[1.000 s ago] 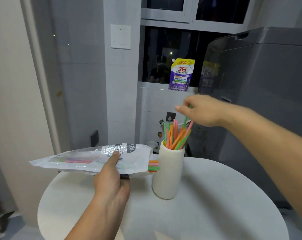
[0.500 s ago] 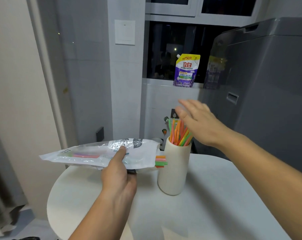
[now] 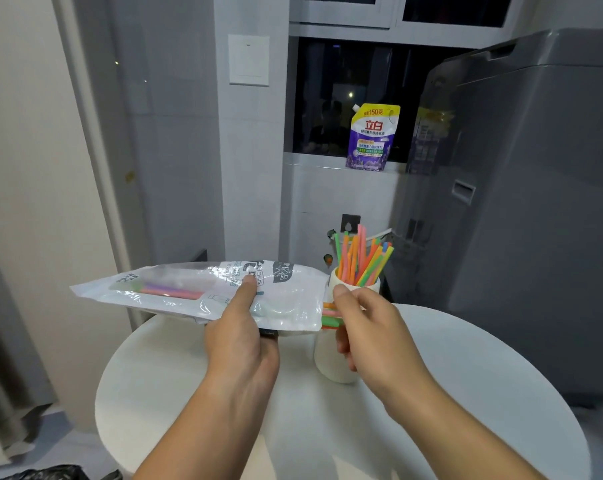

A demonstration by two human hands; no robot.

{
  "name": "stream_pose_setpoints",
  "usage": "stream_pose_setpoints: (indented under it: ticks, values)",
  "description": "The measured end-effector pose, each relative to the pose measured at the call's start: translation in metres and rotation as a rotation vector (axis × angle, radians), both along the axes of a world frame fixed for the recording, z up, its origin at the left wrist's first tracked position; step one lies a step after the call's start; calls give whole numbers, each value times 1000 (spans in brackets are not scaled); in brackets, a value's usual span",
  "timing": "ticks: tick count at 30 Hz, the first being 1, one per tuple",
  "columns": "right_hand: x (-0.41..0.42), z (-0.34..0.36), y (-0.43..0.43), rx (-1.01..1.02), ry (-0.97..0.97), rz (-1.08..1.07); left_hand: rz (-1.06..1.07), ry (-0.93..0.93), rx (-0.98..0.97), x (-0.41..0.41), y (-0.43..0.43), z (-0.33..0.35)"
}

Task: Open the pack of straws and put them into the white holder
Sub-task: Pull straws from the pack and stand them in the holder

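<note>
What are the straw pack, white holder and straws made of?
The straw pack: thin glossy plastic film, part clear, part white-printed; it creases and glints. The white holder: matte, opaque, thick rim; ceramic or resin, cannot tell. The straws: smooth bright tubes, likely plastic, possibly paper.

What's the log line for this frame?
phase: mid-transfer | left hand: holds pack | right hand: pinches straw ends at pack mouth | white holder: upright, straws inside
</note>
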State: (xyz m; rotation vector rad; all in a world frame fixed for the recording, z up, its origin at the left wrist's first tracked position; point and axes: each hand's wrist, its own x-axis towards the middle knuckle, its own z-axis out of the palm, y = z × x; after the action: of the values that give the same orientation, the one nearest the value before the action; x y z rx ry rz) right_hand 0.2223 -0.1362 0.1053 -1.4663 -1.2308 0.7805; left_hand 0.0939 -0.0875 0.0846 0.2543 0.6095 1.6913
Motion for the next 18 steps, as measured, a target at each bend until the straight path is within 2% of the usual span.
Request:
stream_pose_setpoints:
  ticks: [8,16,18]
  values:
    - [3,-7,2,28,155,-7,-1,27,27,2,0,0]
    - [17,-2,1,40,106,-21,24,-1,8,-6,4,0]
    - [18,-2,1,62,148,-31,18,-6,8,-5,4,-1]
